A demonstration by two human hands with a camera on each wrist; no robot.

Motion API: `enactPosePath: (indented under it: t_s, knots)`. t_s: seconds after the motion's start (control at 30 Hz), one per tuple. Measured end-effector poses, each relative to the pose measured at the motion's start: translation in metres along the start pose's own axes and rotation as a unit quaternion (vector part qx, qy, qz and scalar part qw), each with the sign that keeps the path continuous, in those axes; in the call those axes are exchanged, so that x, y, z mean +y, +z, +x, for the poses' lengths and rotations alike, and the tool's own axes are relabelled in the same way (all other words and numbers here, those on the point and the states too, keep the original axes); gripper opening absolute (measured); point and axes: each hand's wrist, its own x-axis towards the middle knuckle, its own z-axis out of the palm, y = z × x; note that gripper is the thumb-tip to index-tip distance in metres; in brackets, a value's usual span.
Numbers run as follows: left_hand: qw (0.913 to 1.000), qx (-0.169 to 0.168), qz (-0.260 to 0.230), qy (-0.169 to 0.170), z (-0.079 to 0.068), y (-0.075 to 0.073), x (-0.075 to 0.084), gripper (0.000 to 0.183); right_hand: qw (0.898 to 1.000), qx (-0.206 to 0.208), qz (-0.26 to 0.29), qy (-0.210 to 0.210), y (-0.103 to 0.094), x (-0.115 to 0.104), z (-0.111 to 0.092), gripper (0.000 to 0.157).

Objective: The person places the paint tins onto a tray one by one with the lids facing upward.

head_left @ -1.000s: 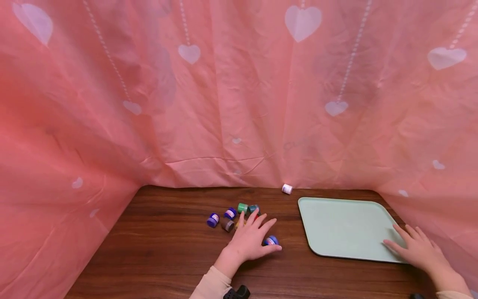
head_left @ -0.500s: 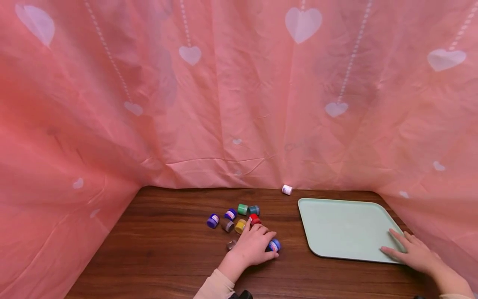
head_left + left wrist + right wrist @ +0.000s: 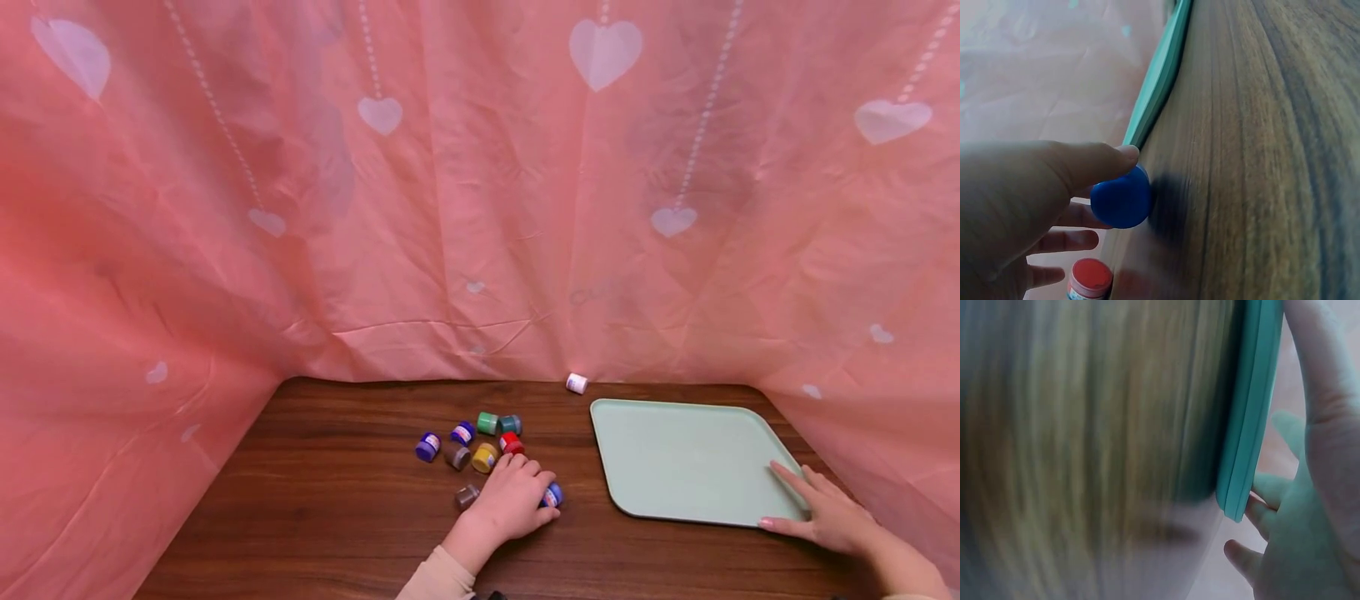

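My left hand (image 3: 510, 498) is bent over the blue paint jar (image 3: 552, 495), whose lid shows between thumb and fingers in the left wrist view. Just past the knuckles lies the red paint jar (image 3: 512, 442), and the yellow paint jar (image 3: 484, 457) is to its left. A brown paint jar (image 3: 467, 497) lies beside the left wrist. On the right, my right hand (image 3: 828, 512) rests with outstretched fingers at the near right corner of the pale green tray (image 3: 690, 458). In the right wrist view the tray's rim (image 3: 1250, 419) runs alongside that hand.
Further jars lie left of centre: purple (image 3: 428, 447), dark blue (image 3: 462, 432), brown (image 3: 457, 456), green (image 3: 487, 423) and teal (image 3: 509, 425). A small white jar (image 3: 577, 383) lies at the table's back edge. Pink curtain (image 3: 480, 208) encloses the back and sides.
My left hand has drawn back from over the jars and closed round the blue jar, uncovering the red, yellow and near brown ones. The tray and right hand have shifted slightly left.
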Motion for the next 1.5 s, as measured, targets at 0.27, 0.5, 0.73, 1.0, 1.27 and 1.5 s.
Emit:
enactPosePath:
  t_s: [0.27,0.5,0.73,1.0,1.27,1.5]
  knots:
    - [0.9997,0.017,0.013,-0.007,0.001,0.004,0.003,0.042,1.0,-0.002,-0.017,0.005,0.001,-0.019,0.006,0.099]
    - [0.9996,-0.006,-0.005,-0.026,0.002,0.004,0.0,0.04,0.999,-0.035,-0.01,0.023,0.001,-0.043,0.015,0.097]
    - [0.9985,-0.016,-0.013,-0.051,0.004,0.002,-0.004,0.036,0.999,-0.037,-0.005,0.023,0.001,-0.069,0.024,0.096]
    - [0.997,-0.011,-0.044,-0.063,0.002,0.003,-0.01,0.029,0.999,-0.047,-0.003,0.025,0.006,-0.078,0.025,0.097]
    - [0.9962,0.025,-0.057,-0.061,-0.001,0.001,-0.016,0.03,0.998,-0.05,0.008,0.027,0.007,-0.081,0.025,0.095]
    - [0.9937,0.073,-0.068,-0.052,0.004,-0.001,-0.014,0.034,0.998,-0.056,0.012,0.03,0.003,-0.078,0.022,0.094]
